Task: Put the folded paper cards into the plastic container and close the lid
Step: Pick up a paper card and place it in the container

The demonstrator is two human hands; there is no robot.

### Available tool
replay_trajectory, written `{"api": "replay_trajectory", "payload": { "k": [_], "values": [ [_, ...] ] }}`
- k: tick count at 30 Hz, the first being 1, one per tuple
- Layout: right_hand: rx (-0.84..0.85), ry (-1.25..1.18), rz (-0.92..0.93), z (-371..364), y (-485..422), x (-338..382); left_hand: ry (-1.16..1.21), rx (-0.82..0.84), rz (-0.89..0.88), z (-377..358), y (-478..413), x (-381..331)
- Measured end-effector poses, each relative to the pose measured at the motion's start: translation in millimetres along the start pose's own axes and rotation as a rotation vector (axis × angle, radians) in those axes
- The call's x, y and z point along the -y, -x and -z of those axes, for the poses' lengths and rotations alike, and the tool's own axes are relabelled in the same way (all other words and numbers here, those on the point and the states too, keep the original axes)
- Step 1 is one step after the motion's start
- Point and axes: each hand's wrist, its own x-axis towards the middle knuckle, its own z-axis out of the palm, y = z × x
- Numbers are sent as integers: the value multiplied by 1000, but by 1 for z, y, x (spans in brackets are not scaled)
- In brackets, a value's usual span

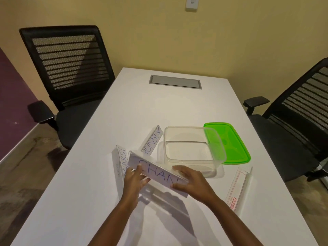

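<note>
A folded white paper card with blue letters "CHAN" is held above the table between both hands. My left hand grips its left part, my right hand its right end. Just beyond stands the clear plastic container, open and with nothing in it. Its green lid lies flat on the table to the right, partly behind the container. A card reading "HUNSUK" stands left of the container. Another lettered card stands behind my left hand. A further folded card with red print lies at the right.
The white table has a grey cable hatch at its far end. Black mesh office chairs stand at the left and at the right. A yellow wall with a light switch is behind.
</note>
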Motion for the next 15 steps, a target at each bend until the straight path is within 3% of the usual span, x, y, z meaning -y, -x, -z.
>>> {"api": "replay_trajectory", "payload": {
  "k": [4, 8, 15],
  "values": [
    [-200, 290, 244, 10, 4, 8, 70, 103, 27, -22, 2, -11],
    [-330, 404, 346, 9, 5, 14, 29, 244, 52, -59, 13, -1],
    [-200, 273, 258, 29, 4, 2, -171, 304, 42, -95, 17, 7]
  ]
}}
